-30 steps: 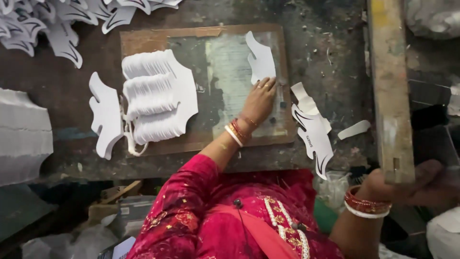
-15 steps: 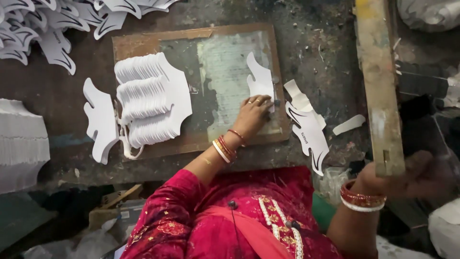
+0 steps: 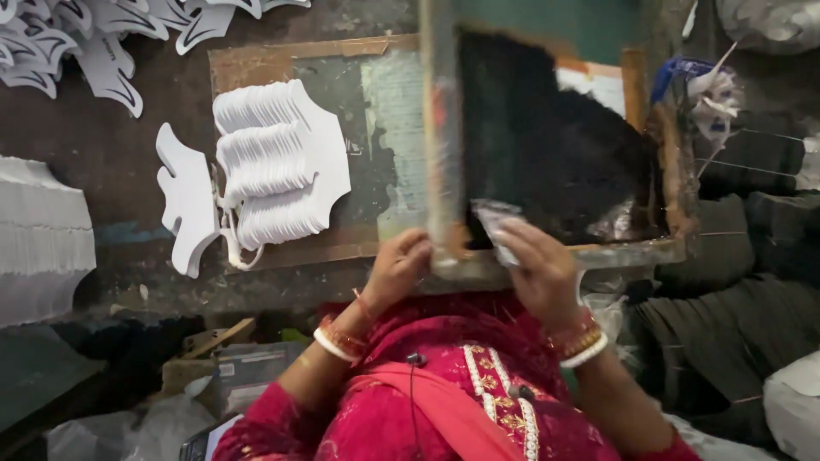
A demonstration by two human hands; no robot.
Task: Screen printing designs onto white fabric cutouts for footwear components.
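A wooden printing screen frame (image 3: 444, 154) with a dark ink-stained mesh (image 3: 555, 162) now lies over the right part of the brown board (image 3: 256, 64). My left hand (image 3: 397, 269) grips the frame's near left corner. My right hand (image 3: 538, 265) rests on the frame's near edge and holds a crumpled scrap of plastic or foil (image 3: 500, 226) at the mesh. A fanned stack of white cut-out card shapes (image 3: 278, 162) lies on the board's left part. The card shape under the screen is hidden.
One loose white cut-out (image 3: 188, 201) lies left of the board. Printed cut-outs (image 3: 94, 43) are spread at the far left. A pile of white sheets (image 3: 38, 239) sits at the left edge. Dark bundles (image 3: 752, 222) fill the right side.
The screen frame, which stood raised on edge at the right in my right hand, has swung down over the board. My left hand left the card shape and took the frame's near corner.
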